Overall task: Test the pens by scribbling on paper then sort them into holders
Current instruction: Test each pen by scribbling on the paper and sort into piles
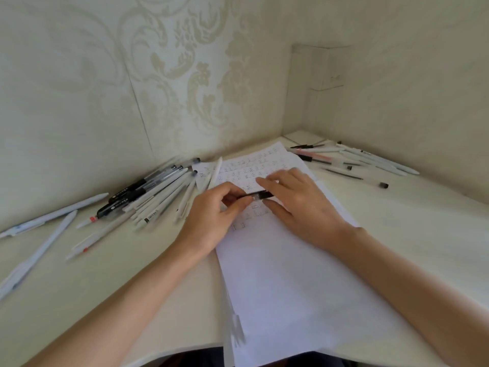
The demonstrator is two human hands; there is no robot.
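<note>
From the head view, a sheet of paper [291, 274] lay lengthwise on the pale surface [105, 274], running from the near edge toward the corner of the patterned wall [172, 88], its far half covered with rows of small written marks. Both hands met above the marked part. The left hand [211, 215] had its fingers [238, 201] curled, pinching the clear end of a black pen [260, 195] between thumb and fingertips. The right hand [299, 207] took the pen's dark end between thumb and forefinger, while its other fingers [267, 181] stretched out loosely over the paper. The pen lay roughly level between the two hands, just above the sheet. A white pen [215, 172] rested on the paper's far left corner. To the left, a loose pile [153, 192] of black and white pens was spread over the surface, with several pale ones scattered nearer the edge. More pens [357, 160] lay to the right by the wall.
</note>
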